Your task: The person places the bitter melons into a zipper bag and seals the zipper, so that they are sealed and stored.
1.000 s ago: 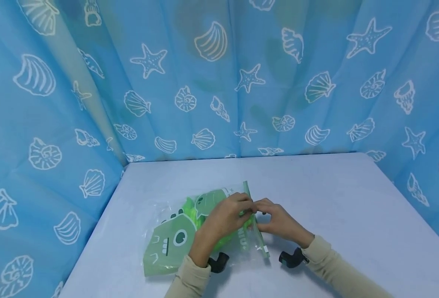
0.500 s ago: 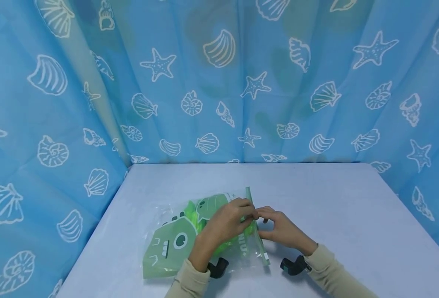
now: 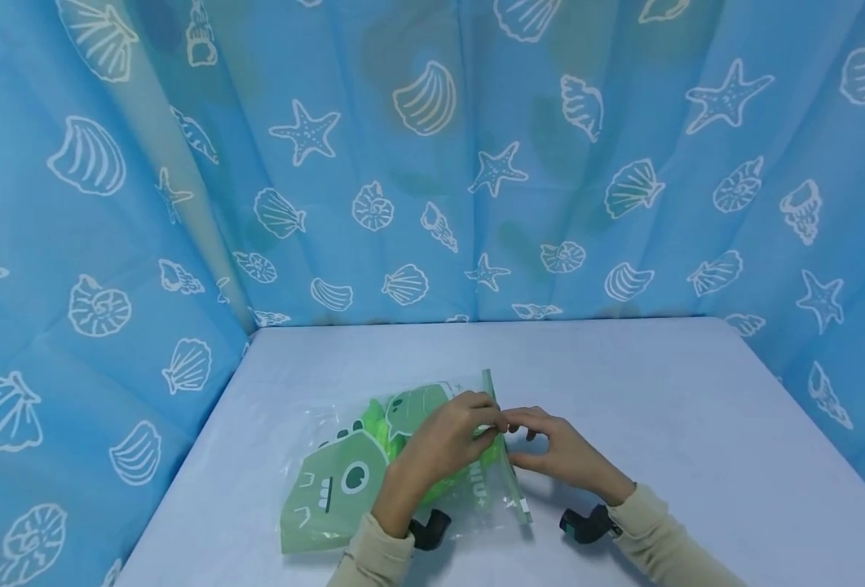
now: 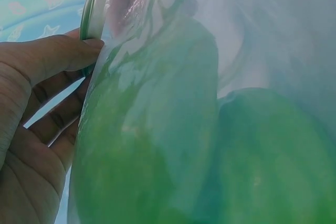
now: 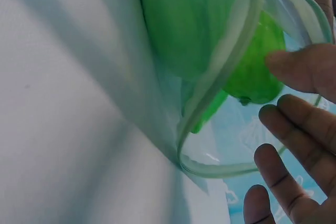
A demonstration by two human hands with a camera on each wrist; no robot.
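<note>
A clear zip bag with green cartoon monster prints lies on the table, its mouth facing right. Several bright green rounded things with a shiny surface are inside it. My left hand reaches across the bag, and in the left wrist view its thumb and fingers pinch the green zip rim. My right hand is at the mouth, fingers spread and loosely bent, holding nothing. In the right wrist view the mouth gapes wide, and the right thumb overlaps the opening in front of a green thing.
The white table backs onto a blue curtain with shell and starfish prints. Black wrist cameras sit below both wrists. A white slider is at the near end of the zip rim.
The right hand has drawn slightly right and its fingers have parted more. The left hand keeps its pinch on the bag's rim. The head view has tilted a little.
</note>
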